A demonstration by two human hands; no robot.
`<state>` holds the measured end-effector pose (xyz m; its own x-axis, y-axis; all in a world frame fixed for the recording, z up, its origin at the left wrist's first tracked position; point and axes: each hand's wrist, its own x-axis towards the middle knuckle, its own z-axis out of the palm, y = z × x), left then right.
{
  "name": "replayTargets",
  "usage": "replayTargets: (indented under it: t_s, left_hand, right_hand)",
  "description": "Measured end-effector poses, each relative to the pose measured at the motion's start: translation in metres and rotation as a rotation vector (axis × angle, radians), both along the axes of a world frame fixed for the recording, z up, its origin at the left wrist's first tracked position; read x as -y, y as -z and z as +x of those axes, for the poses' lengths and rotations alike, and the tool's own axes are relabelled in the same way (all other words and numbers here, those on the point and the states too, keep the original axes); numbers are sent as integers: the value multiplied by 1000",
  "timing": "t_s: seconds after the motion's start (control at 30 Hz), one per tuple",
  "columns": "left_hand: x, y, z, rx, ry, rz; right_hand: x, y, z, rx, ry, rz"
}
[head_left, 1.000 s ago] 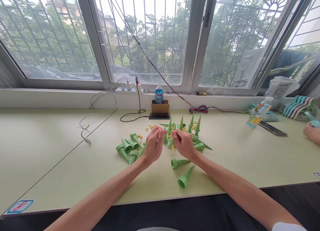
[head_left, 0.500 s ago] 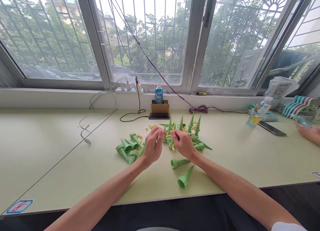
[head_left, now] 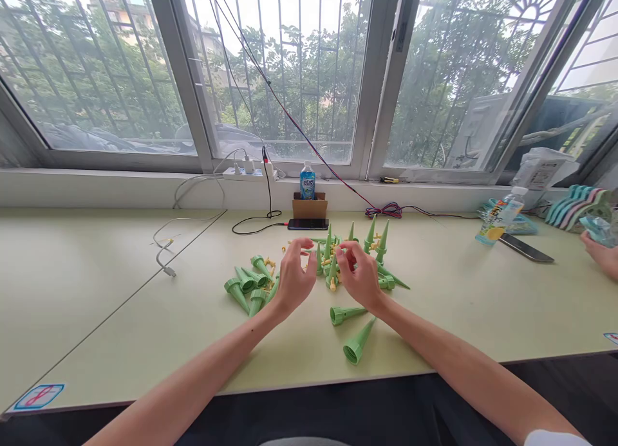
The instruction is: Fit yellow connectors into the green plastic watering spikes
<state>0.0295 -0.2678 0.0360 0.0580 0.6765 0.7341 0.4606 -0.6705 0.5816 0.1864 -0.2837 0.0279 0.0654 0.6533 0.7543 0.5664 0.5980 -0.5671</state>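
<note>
My left hand (head_left: 295, 277) hovers over the table with its thumb and fingers apart, nothing between them. Opposite it, my right hand (head_left: 361, 277) is also open, with loosely bent fingers. Between the two stands a green plant watering spike (head_left: 333, 269), point up, with a small yellow valve (head_left: 333, 286) at its base. Behind the hands, several more green spikes stand upright or lie down among yellow valves, partly hidden by my fingers. A loose pile of green spikes (head_left: 235, 293) lies left of my left hand. Two others, one of them a wide-mouthed spike (head_left: 355, 348), lie near my right forearm.
A phone (head_left: 308, 224) on a cable lies before a cardboard box (head_left: 309, 208) with a blue bottle (head_left: 308, 182). To the right are a drink bottle (head_left: 501, 215), another phone (head_left: 526, 248), hangers (head_left: 577, 208) and another person's hand (head_left: 601, 256). A white cable (head_left: 167, 259) lies left.
Both hands have opened from closed pinches and drawn slightly apart. The spike with the yellow valve now shows between them. At the far right, the other person's hand has shifted with a bluish packet.
</note>
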Motion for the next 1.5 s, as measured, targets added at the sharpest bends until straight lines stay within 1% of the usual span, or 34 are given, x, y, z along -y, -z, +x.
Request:
replayTargets:
  t_s: [0.07, 0.17, 0.23, 0.3, 0.4, 0.6, 0.9, 1.0, 1.1, 1.2, 1.27, 1.37, 1.5]
  left_hand:
    - [-4, 3, -1, -25, 22, -98]
    - [-7, 8, -5, -138, 40, -249]
    - [-7, 10, -6, -202, 65, -309]
    - [-8, 13, -7, -233, 98, -331]
    - [-10, 16, -6, -278, 115, -337]
    - [-13, 18, -6, -377, 95, -329]
    - [-18, 20, -9, -369, 36, -329]
    - [-17, 20, -9, -337, 46, -330]
    - [-14, 17, -7, -268, 30, -248]
    - [-10, 10, -6, -194, -54, -89]
    - [-8, 5, -5, -173, -82, -36]
    - [-6, 3, -6, -219, -42, -98]
    - [-6, 10, -5, -286, 30, -222]
  right_hand:
    - [1, 0, 0, 9, -19, 21]
    - [2, 1, -1, 34, -57, 26]
    - [2, 1, -1, 43, -68, 20]
    - [3, 1, -2, 45, -67, 17]
    - [2, 0, -2, 49, -58, 20]
    - [2, 0, -2, 43, -76, 45]
    - [2, -1, -2, 37, -85, 44]
    - [3, -1, -1, 22, -72, 42]
    - [3, -3, -1, -10, -28, 65]
    - [3, -6, 1, -55, 15, 76]
    - [2, -7, 2, -81, 39, 66]
    - [2, -8, 3, -103, 52, 39]
    - [2, -6, 4, -107, 46, 41]
